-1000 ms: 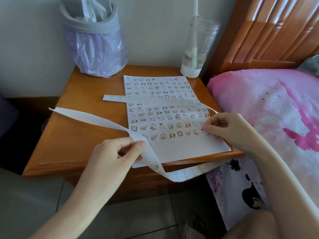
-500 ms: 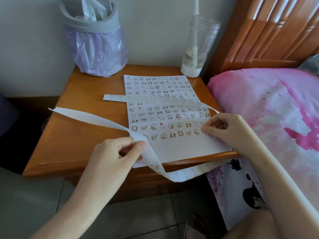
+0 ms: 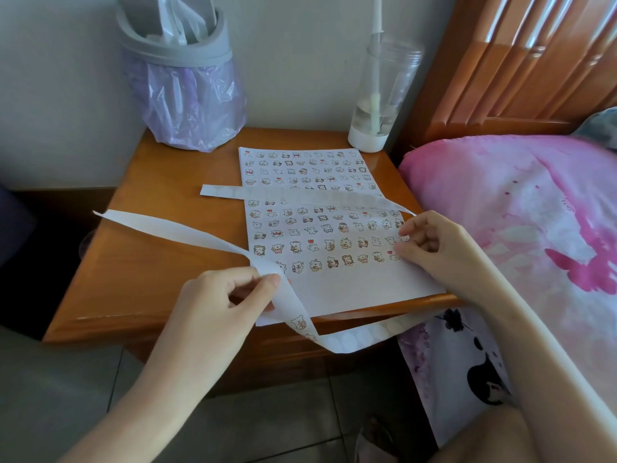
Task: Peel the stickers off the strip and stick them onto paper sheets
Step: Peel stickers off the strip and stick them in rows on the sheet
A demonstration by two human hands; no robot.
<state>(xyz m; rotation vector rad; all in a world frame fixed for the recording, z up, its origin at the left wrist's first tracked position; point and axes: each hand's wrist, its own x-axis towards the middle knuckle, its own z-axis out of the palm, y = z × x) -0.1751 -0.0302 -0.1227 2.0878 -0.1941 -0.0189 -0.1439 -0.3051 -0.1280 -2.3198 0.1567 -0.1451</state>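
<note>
A white paper sheet (image 3: 350, 289) with several rows of small animal stickers lies on the wooden nightstand (image 3: 150, 262). A long white backing strip (image 3: 187, 233) crosses the sheet, loops below the table's front edge and rises to the left. A couple of stickers (image 3: 300, 324) remain on it near my left hand (image 3: 227, 305), which pinches the strip between thumb and forefinger. My right hand (image 3: 434, 248) rests with curled fingers at the sheet's right edge. Its index fingertip touches the last sticker (image 3: 404, 238) of a row, and its thumb lies just below.
A grey bin with a purple bag (image 3: 187, 105) stands at the nightstand's back left, a clear bottle (image 3: 377, 105) at the back right. A bed with a pink cover (image 3: 517, 212) and a wooden headboard (image 3: 534, 61) borders the right side. Tiled floor lies below.
My right index finger has lifted away from the thumb and moved up a row to the sheet's edge. My left hand and the strip have stayed put.
</note>
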